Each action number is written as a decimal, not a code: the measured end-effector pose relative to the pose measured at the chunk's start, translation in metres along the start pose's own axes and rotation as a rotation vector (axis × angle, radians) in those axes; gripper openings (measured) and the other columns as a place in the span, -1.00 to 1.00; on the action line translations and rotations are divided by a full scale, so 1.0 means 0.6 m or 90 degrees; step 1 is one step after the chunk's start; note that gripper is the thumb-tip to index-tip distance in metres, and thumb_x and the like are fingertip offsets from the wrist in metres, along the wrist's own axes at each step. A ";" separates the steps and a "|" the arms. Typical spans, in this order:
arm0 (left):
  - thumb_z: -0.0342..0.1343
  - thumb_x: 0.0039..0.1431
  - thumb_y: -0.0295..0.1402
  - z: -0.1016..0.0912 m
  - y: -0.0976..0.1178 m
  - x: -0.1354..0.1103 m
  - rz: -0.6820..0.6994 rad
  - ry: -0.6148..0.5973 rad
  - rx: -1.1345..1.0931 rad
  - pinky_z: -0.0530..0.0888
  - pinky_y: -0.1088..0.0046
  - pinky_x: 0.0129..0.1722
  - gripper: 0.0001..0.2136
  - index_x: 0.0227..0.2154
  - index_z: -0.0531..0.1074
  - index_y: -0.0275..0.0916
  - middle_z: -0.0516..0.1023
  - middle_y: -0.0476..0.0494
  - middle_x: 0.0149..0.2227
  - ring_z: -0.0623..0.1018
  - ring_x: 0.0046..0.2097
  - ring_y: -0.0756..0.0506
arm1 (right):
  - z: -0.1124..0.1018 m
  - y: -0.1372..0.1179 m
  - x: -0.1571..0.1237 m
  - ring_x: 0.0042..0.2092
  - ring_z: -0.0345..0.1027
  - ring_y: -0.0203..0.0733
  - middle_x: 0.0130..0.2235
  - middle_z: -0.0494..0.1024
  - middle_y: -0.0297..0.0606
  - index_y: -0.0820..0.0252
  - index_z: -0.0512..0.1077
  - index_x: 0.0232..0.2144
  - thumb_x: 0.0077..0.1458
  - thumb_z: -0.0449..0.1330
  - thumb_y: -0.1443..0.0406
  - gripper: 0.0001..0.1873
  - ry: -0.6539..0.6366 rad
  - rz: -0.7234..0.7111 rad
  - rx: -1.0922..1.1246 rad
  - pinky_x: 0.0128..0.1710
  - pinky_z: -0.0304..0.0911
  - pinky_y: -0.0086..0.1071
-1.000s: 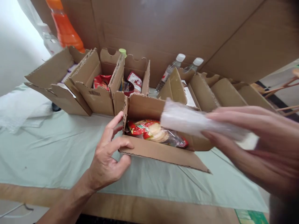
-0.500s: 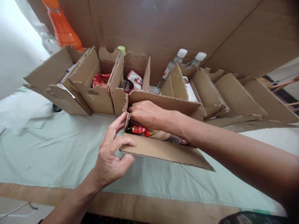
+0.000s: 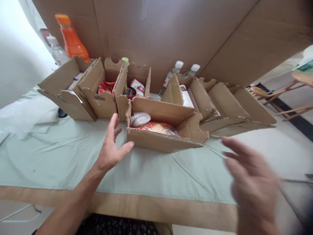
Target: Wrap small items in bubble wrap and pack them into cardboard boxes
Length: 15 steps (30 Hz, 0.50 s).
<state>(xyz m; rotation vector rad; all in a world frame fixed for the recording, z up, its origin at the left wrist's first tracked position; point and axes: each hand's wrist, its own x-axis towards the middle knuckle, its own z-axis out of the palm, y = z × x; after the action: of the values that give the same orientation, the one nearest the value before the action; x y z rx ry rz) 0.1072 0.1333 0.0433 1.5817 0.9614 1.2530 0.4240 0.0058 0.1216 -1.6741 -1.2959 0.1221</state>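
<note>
A cardboard box (image 3: 163, 143) with an open top lies crosswise in front of the row of boxes. Inside it are a red-and-clear food packet (image 3: 158, 128) and, at its left end, a clear wrapped item (image 3: 140, 119) whose kind I cannot make out. My left hand (image 3: 112, 147) is just left of the box, fingers apart and empty, its thumb close to the front left corner. My right hand (image 3: 249, 173), blurred, hangs right of the box with its fingers spread and holding nothing.
Behind stand several cardboard boxes (image 3: 105, 104), one with a red packet (image 3: 106, 88). An orange bottle (image 3: 74, 44) and a clear bottle (image 3: 171, 78) stand near the cardboard wall (image 3: 151, 32). Plastic wrap (image 3: 29, 111) lies at left on the green cloth (image 3: 73, 163). Wooden stools (image 3: 288, 89) are at right.
My right hand has come out of the front box and moved right. My left hand has let go of the box's left end. The box's front wall now stands more upright, and the clear wrapped item shows.
</note>
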 end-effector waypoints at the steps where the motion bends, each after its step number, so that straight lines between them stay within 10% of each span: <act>1: 0.37 0.10 -0.17 0.007 -0.007 0.011 -0.023 -0.029 -0.021 0.21 -0.08 0.43 -0.01 0.48 -0.11 0.05 -0.02 -0.21 0.53 0.10 0.50 -0.36 | 0.030 0.015 -0.012 0.20 0.43 0.21 0.24 0.50 -0.16 -0.21 0.42 0.21 0.11 0.36 -0.04 -0.37 -0.045 0.023 0.026 0.10 0.43 0.21; 5: 0.40 0.04 -0.10 0.044 -0.008 0.017 -0.076 -0.085 -0.057 0.01 -0.11 0.48 0.09 0.50 -0.18 -0.12 -0.03 -0.31 0.53 0.06 0.51 -0.40 | 0.131 0.033 -0.026 0.12 0.48 0.14 0.12 0.57 -0.01 0.12 0.41 0.16 0.05 0.35 -0.14 -0.24 -0.102 0.070 0.135 0.15 0.38 0.11; 11: 0.35 0.14 -0.25 0.069 0.055 -0.133 0.005 -0.157 -0.040 -0.02 -0.14 0.49 0.05 0.50 -0.27 0.05 -0.16 -0.13 0.56 -0.07 0.54 -0.38 | 0.050 0.029 -0.132 0.29 0.34 0.20 0.21 0.51 0.00 0.13 0.40 0.20 0.07 0.41 0.01 -0.28 0.068 0.081 0.176 0.37 0.07 0.22; 15: 0.36 0.16 -0.30 0.008 0.076 -0.161 -0.025 -0.121 -0.015 0.02 -0.12 0.50 -0.01 0.49 -0.17 0.12 -0.01 -0.09 0.54 0.06 0.52 -0.35 | 0.066 -0.027 -0.162 0.35 0.26 0.19 0.30 0.43 0.01 0.11 0.34 0.29 0.14 0.38 0.05 -0.27 0.047 0.077 0.200 0.39 0.03 0.22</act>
<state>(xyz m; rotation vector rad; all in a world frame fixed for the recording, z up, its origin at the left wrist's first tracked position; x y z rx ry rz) 0.0958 0.0281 0.0566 1.6238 0.8493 1.0616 0.3481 -0.0465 0.0689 -1.4710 -1.0597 0.3165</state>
